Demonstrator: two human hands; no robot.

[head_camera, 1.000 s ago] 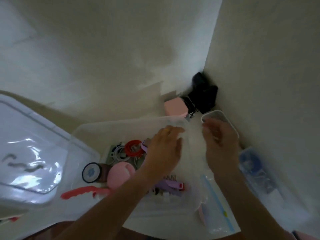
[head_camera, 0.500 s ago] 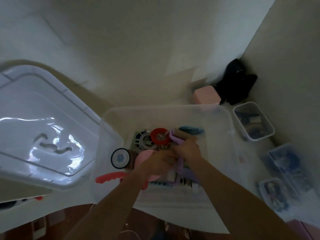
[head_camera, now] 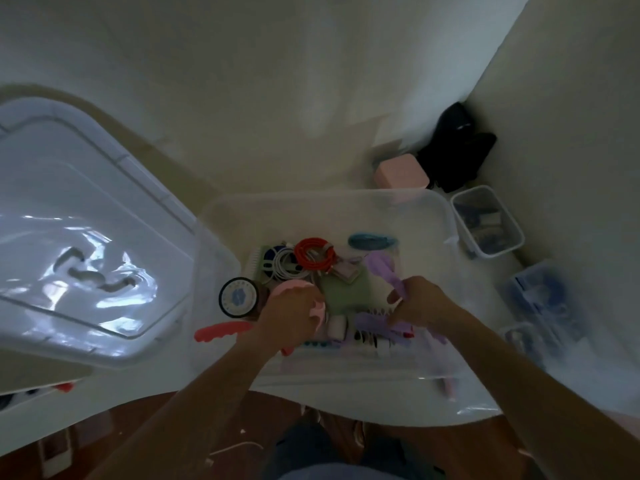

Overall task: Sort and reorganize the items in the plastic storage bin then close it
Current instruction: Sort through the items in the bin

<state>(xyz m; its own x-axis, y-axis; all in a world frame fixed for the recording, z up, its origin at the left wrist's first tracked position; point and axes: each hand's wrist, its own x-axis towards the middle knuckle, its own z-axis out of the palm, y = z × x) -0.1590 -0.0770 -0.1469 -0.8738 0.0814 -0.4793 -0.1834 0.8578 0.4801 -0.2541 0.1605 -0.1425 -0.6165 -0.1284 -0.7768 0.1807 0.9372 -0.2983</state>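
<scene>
Translucent plastic bin point(head_camera: 446, 216), glossy clear plastic lid point(head_camera: 86, 237), matt green cloth point(head_camera: 346, 289)

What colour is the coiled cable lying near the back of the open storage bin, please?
The coiled cable is red, seen clearly in the head view.

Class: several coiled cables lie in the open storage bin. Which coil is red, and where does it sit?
The red cable coil, lying at the far side of the storage bin, right of the white cable coil. Its colour alone sets it apart from that paler neighbour.
</scene>
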